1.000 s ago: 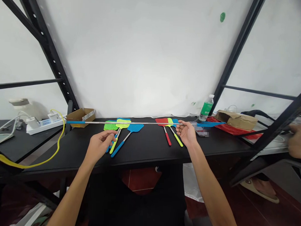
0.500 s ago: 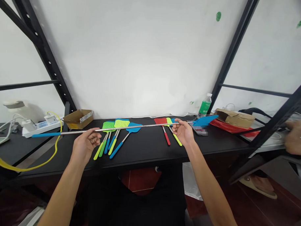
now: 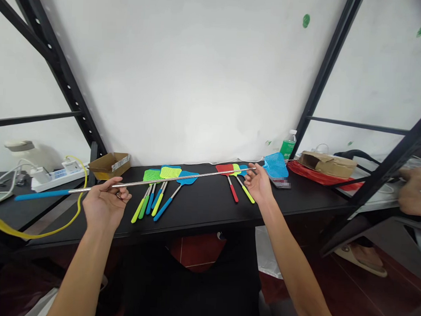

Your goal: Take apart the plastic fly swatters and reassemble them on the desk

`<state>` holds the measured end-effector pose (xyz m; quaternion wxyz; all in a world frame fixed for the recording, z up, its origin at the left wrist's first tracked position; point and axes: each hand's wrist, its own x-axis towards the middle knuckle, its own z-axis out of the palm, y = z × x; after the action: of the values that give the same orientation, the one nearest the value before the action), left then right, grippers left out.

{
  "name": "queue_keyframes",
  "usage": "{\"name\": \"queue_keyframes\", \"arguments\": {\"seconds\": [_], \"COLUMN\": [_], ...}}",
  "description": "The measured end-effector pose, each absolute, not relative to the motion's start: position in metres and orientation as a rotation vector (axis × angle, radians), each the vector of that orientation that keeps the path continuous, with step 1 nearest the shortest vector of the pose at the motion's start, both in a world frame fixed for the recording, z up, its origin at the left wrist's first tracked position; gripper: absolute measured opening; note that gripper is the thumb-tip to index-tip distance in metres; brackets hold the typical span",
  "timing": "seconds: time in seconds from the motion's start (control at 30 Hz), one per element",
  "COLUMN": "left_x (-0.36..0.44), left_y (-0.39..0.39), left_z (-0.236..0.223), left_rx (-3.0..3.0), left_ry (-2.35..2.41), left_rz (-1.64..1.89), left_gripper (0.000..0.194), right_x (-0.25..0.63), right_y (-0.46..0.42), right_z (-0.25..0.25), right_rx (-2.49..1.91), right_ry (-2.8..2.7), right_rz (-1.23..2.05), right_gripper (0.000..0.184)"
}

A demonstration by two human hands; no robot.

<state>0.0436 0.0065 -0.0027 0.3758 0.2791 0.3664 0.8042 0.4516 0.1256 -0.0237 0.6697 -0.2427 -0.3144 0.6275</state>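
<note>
A blue fly swatter [image 3: 276,166] with a long extended metal shaft lies across both hands, above the black table. My left hand [image 3: 107,203] is closed around the shaft near the blue handle, thumb and fingers pinching it. Near the swatter's head, my right hand [image 3: 260,183] pinches the other end of the shaft. Below the shaft, on the left, several short fly swatters [image 3: 164,209] in green, yellow and blue lie fanned out on the table. To the right rest a red fly swatter [image 3: 233,193], a yellow one [image 3: 248,194] and a blue one, partly covered.
An open cardboard box [image 3: 108,167] and a white power strip [image 3: 59,178] with a yellow cable [image 3: 78,208] are at left. At right stand a green-labelled bottle [image 3: 288,144] and a torn cardboard package [image 3: 327,165] on red plastic. Another person's arm [image 3: 414,193] shows far right. Black rack posts frame the table.
My left hand has moved left along with the swatter's handle. The swatter's head has shifted left towards my right hand and turned from edge-on to show its flat mesh.
</note>
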Motion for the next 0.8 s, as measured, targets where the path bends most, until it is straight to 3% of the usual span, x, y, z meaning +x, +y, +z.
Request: {"name": "queue_keyframes", "arguments": {"seconds": [0.5, 0.8], "left_x": [0.035, 0.032], "left_y": [0.007, 0.006], "left_z": [-0.001, -0.002], "left_rx": [0.695, 0.689], "left_ry": [1.012, 1.013], "left_rz": [2.111, 2.128], "left_gripper": [0.024, 0.027], "right_x": [0.496, 0.501], "right_y": [0.139, 0.129], "right_z": [-0.031, -0.022], "right_rx": [-0.341, -0.195], "right_ry": [-0.604, -0.441], "right_rz": [1.257, 1.226], "right_gripper": [0.043, 0.037]}}
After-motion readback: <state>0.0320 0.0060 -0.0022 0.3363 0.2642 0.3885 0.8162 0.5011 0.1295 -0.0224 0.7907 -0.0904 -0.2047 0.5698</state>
